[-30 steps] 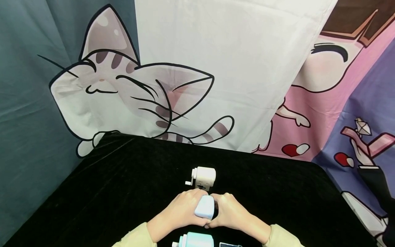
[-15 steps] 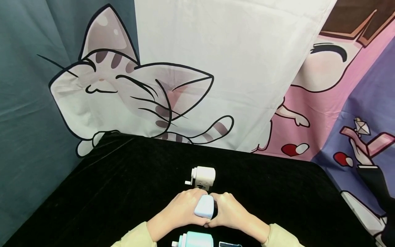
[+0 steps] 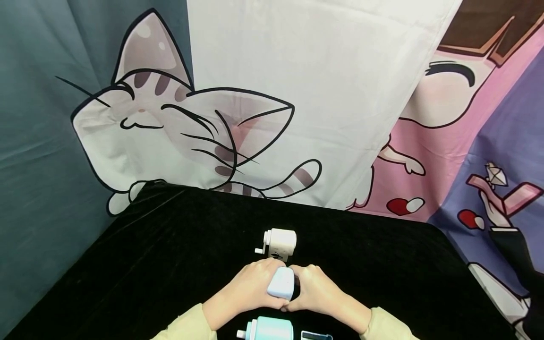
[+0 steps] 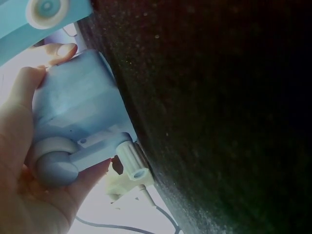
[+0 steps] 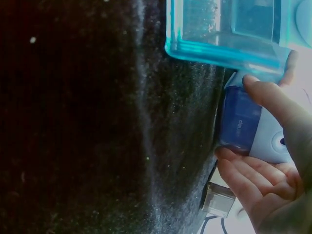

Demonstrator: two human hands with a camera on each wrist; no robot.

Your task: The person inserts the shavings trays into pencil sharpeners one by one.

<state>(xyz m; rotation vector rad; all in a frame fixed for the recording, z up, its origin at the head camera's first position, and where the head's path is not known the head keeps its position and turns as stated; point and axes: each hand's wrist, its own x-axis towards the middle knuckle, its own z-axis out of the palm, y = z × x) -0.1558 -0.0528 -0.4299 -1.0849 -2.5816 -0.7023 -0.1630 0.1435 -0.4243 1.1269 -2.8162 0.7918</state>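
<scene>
A pale blue hand-crank pencil sharpener [image 3: 281, 283] stands on the black cloth between both hands. My left hand [image 3: 251, 285] holds it from the crank side, thumb at the near face and fingers round the far one. In the left wrist view, its crank knob [image 4: 132, 158] points outward near the cloth. From the other side my right hand [image 3: 315, 289] grips it. The right wrist view has the thumb and fingers at opposite sides of its dark blue shavings drawer [image 5: 239, 117]. The palms hide much of its body in the head view.
Just behind the hands stands a white crank sharpener [image 3: 282, 242]. A teal sharpener [image 3: 274, 328] is close in front, cut by the frame's bottom edge. Right of it lies a dark rectangular piece with a pale rim [image 3: 316, 336]. Printed curtains [image 3: 331, 94] hang behind the black cloth [image 3: 178, 250].
Both hands keep the same hold on the pale blue sharpener. The head view has tilted very slightly, so the near teal sharpener shows a little more.
</scene>
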